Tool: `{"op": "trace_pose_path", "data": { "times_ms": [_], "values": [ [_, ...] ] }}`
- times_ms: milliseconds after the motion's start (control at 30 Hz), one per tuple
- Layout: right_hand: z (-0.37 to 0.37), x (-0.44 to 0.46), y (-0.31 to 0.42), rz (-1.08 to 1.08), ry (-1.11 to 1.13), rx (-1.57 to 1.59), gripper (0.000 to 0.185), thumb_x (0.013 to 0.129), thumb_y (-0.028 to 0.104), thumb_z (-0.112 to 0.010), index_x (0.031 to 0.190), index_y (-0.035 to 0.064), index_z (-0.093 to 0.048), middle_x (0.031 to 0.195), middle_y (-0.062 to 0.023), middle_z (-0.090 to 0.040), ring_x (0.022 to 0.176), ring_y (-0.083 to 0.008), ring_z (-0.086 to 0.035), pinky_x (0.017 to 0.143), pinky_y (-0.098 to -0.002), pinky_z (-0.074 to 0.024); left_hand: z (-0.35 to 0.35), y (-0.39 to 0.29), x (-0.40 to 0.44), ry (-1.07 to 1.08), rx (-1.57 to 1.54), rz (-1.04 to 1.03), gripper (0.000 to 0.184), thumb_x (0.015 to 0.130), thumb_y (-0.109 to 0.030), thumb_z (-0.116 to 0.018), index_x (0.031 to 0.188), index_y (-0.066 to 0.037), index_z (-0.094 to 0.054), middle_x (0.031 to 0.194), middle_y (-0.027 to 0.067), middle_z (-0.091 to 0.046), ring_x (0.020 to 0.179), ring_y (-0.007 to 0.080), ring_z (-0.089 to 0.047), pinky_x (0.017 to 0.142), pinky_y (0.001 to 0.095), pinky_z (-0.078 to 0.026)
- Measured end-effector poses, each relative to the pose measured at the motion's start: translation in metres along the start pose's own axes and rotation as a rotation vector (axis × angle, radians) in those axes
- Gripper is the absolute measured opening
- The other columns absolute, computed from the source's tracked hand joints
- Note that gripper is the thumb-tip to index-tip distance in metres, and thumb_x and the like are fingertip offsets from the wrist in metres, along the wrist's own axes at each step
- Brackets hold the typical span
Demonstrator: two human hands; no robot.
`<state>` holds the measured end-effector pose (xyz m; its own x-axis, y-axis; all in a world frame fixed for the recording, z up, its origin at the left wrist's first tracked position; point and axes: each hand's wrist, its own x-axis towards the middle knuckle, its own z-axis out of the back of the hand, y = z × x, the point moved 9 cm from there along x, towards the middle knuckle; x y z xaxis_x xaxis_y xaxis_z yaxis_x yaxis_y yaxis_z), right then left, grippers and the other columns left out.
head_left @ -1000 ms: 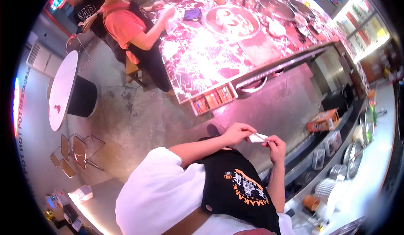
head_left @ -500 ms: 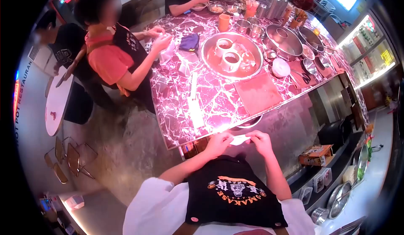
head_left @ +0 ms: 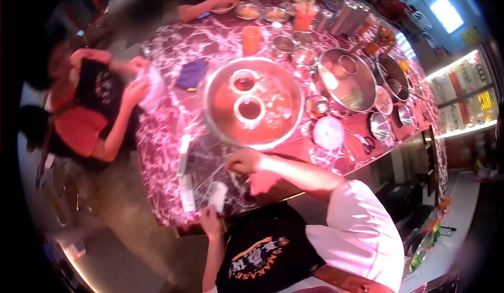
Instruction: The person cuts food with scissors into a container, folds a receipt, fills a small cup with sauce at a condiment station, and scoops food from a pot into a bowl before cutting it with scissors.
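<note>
My left hand (head_left: 211, 222) is at the near left edge of the marble-patterned table (head_left: 163, 188). Its fingers pinch the lower end of a small white paper-like piece (head_left: 217, 197). Over the table, my right hand (head_left: 245, 161) reaches across in front of my body with its fingers curled in; whatever it may hold is hidden. Just beyond it stands a wide metal basin (head_left: 210, 119) of reddish broth, with two round cups in it. Under my right forearm lies a flat reddish-brown board (head_left: 265, 181), partly covered.
A pale round item (head_left: 328, 133), scissors (head_left: 369, 145) and a large pot (head_left: 321, 67) are to the right. Left of the paper piece lies a white strip (head_left: 186, 193). Another person (head_left: 100, 119) in an apron handles a pale cloth (head_left: 153, 85) at the left.
My hands have separated: the right has moved forward over the table, the left has moved left with the white piece. The view has turned, and the co-worker appears lower and farther left.
</note>
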<state>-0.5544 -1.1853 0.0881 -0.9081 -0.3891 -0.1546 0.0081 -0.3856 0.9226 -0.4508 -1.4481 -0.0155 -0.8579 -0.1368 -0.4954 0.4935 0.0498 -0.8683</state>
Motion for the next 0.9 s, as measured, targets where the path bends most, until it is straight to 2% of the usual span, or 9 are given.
{"op": "trace_pose_path", "data": {
  "times_ms": [200,267,300,333,367,433,667,700,900],
  "values": [
    [0.150,0.063,-0.027,0.102,-0.331,-0.170,0.025,0.079,0.008,-0.053,0.097,0.0037,-0.070,0.093,-0.0147,-0.069,0.089,-0.0276,-0.066,0.080,-0.0366,-0.0521,0.023,0.047,0.027,-0.214,-0.161,-0.059,0.032,0.096,-0.024,-0.060,0.072,-0.006,-0.050,0.059,0.0057,-0.058,0.052,0.0123,-0.054,0.051,0.0244,-0.045],
    [0.208,0.087,-0.054,0.386,-0.561,-0.239,0.023,0.078,0.007,-0.056,0.097,0.0031,-0.068,0.094,-0.0157,-0.067,0.086,-0.0311,-0.065,0.082,-0.0377,-0.0518,0.024,0.055,0.027,-0.291,-0.224,-0.037,0.030,0.096,-0.024,-0.060,0.075,-0.006,-0.049,0.060,0.0059,-0.057,0.052,0.0126,-0.053,0.051,0.0253,-0.045],
    [0.243,0.088,-0.029,0.231,-0.507,-0.291,0.024,0.075,0.008,-0.062,0.099,0.0042,-0.066,0.099,-0.0166,-0.064,0.087,-0.0336,-0.064,0.081,-0.0404,-0.0522,0.025,0.060,0.027,-0.318,-0.219,-0.040,0.028,0.096,-0.022,-0.061,0.077,-0.006,-0.049,0.060,0.0061,-0.057,0.051,0.0128,-0.053,0.050,0.0261,-0.045],
    [0.280,0.120,-0.103,0.220,-0.711,-0.190,0.032,0.075,0.012,-0.065,0.107,0.0056,-0.063,0.103,-0.0178,-0.062,0.090,-0.0342,-0.063,0.080,-0.0432,-0.0519,0.022,0.057,0.025,-0.315,-0.216,-0.105,0.027,0.096,-0.021,-0.060,0.077,-0.006,-0.049,0.060,0.0054,-0.055,0.050,0.0126,-0.052,0.048,0.0260,-0.044],
    [0.306,0.120,-0.094,-0.206,-0.709,-0.458,0.038,0.079,0.016,-0.061,0.116,0.0060,-0.058,0.113,-0.0212,-0.057,0.096,-0.0362,-0.062,0.085,-0.0452,-0.0503,0.018,0.056,0.022,-0.314,-0.210,-0.110,0.027,0.096,-0.020,-0.060,0.076,-0.006,-0.049,0.059,0.0050,-0.054,0.049,0.0123,-0.051,0.048,0.0256,-0.044],
    [0.356,0.140,-0.087,-0.237,-0.808,-0.901,0.044,0.082,0.015,-0.055,0.125,0.0031,-0.053,0.139,-0.0263,-0.038,0.107,-0.0422,-0.058,0.096,-0.0452,-0.0470,0.009,0.053,0.016,-0.327,-0.210,-0.110,0.025,0.096,-0.017,-0.060,0.076,-0.005,-0.051,0.059,0.0042,-0.053,0.049,0.0116,-0.050,0.047,0.0251,-0.042],
    [0.409,0.228,-0.207,-0.323,-0.148,-1.339,0.051,0.088,0.037,-0.055,0.125,0.0019,-0.058,0.129,-0.0219,-0.056,0.122,-0.0382,-0.050,0.110,-0.0434,-0.0323,-0.002,0.053,0.006,-0.472,-0.237,0.026,0.017,0.094,-0.014,-0.060,0.086,0.001,-0.059,0.060,0.0083,-0.058,0.045,0.0145,-0.052,0.046,0.0283,-0.043],
    [0.419,0.230,-0.214,-0.137,-0.216,-1.453,0.047,0.091,0.040,-0.047,0.100,-0.0002,-0.069,0.109,-0.0226,-0.066,0.107,-0.0393,-0.058,0.100,-0.0459,-0.0404,-0.003,0.055,0.007,-0.477,-0.327,0.056,0.016,0.094,-0.014,-0.061,0.085,0.000,-0.059,0.060,0.0082,-0.059,0.045,0.0148,-0.052,0.046,0.0276,-0.044],
    [0.381,0.166,-0.067,0.143,-0.563,-1.145,0.028,0.088,0.023,-0.060,0.110,0.0063,-0.066,0.116,-0.0190,-0.060,0.107,-0.0340,-0.059,0.094,-0.0404,-0.0467,-0.024,0.046,0.031,-0.481,-0.413,0.115,0.015,0.091,-0.013,-0.063,0.086,0.002,-0.062,0.067,0.0090,-0.063,0.055,0.0162,-0.061,0.047,0.0264,-0.047]
  ]
}}
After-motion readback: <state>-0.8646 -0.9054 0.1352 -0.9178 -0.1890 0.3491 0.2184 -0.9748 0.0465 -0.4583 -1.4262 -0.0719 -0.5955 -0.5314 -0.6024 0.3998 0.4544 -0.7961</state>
